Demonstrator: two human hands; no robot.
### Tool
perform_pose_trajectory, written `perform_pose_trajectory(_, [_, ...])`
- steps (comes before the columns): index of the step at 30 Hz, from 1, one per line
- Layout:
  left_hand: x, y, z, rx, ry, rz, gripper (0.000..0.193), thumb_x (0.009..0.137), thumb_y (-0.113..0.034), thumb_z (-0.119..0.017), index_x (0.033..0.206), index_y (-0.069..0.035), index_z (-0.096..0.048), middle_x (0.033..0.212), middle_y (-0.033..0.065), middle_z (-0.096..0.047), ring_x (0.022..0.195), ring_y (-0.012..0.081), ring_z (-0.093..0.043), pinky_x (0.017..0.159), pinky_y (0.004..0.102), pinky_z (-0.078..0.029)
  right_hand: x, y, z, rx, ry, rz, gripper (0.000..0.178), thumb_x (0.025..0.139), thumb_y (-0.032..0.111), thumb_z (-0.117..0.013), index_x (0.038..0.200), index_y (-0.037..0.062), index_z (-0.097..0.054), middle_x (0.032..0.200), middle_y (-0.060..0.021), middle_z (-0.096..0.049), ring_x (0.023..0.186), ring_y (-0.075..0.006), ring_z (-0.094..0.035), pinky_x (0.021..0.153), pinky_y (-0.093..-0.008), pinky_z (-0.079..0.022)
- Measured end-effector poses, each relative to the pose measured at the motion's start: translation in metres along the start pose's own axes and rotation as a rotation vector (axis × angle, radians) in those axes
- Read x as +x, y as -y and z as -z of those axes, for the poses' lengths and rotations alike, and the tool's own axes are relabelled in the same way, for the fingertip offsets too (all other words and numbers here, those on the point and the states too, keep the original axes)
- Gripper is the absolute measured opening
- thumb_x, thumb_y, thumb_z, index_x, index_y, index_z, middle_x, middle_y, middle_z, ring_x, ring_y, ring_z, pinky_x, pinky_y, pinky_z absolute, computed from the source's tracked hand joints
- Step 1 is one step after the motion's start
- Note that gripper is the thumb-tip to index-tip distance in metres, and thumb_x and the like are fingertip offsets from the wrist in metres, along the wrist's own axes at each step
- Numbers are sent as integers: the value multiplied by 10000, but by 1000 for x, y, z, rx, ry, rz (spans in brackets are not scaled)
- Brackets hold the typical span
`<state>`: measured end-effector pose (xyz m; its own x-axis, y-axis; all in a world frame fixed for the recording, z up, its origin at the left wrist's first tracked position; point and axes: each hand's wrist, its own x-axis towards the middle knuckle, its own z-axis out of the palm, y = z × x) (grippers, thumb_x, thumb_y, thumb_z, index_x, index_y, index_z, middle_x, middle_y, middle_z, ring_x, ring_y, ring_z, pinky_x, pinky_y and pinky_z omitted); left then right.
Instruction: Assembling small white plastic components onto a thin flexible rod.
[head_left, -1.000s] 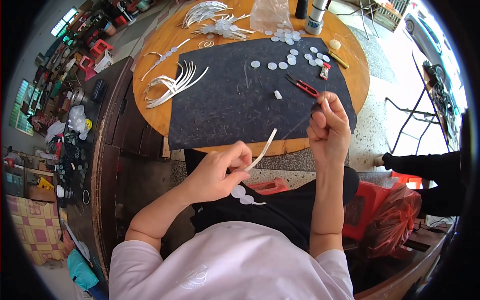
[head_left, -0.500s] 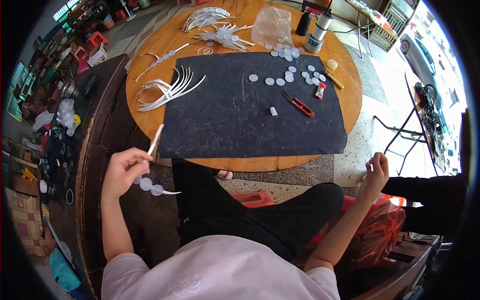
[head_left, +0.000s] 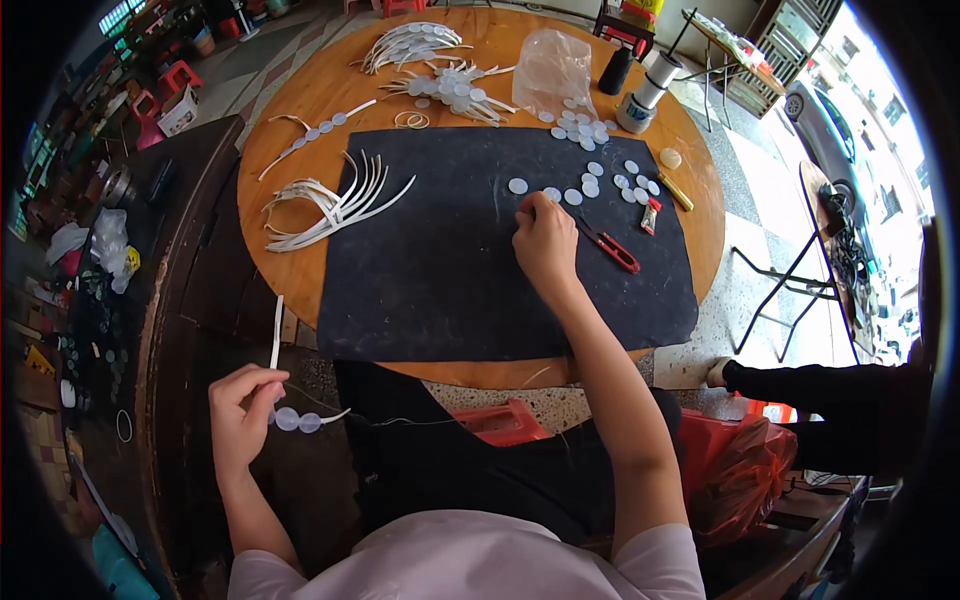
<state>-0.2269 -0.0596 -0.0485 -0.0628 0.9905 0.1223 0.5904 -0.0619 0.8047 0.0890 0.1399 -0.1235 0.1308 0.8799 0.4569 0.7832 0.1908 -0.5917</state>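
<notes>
My left hand [head_left: 243, 405] is low at the left, beyond the table edge. Its fingers pinch a strand of translucent discs [head_left: 298, 420] with a white strip [head_left: 278, 330] sticking up and a pale tip at the other end. A thin thread [head_left: 400, 421] trails rightward from it across my lap. Over the dark mat [head_left: 430, 300], my right hand [head_left: 546, 245] has its fingers drawn together at a row of loose translucent discs [head_left: 572, 197]; what they pinch, if anything, is hidden. Right beside that hand lie red-handled thread snips [head_left: 615, 252].
White strips [head_left: 330, 205] lie at the mat's left edge. Finished-looking disc strands [head_left: 455, 92], a clear plastic bag [head_left: 553, 75], a dark bottle [head_left: 616, 72] and a thread spool [head_left: 655, 75] stand farther back. A yellow-handled tool [head_left: 677, 193] rests at right.
My right hand has swung from beyond the table's right side onto the mat by the discs. My left hand still holds the strand, slightly lower in view. The small white piece is now out of sight.
</notes>
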Motion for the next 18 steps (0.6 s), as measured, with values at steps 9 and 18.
perform_pose_trajectory(9, [1, 12, -22, -173, -30, -15, 130, 744, 68, -556, 831, 42, -649, 653, 54, -587, 524, 64, -512, 469, 177, -361, 11, 2, -11, -132, 53, -107, 90, 749, 87, -592, 823, 41, -616, 792, -126, -634, 784, -308, -610, 683, -382, -462])
perform_pose_trajectory(18, [8, 15, -28, -272, -4, 82, 131, 790, 48, -542, 857, 35, -654, 653, 47, -587, 516, 60, -509, 465, 174, -364, 14, 5, -11, -164, 63, -162, 113, 758, 97, -593, 851, 54, -639, 797, -115, -641, 793, -292, -616, 701, -372, -462])
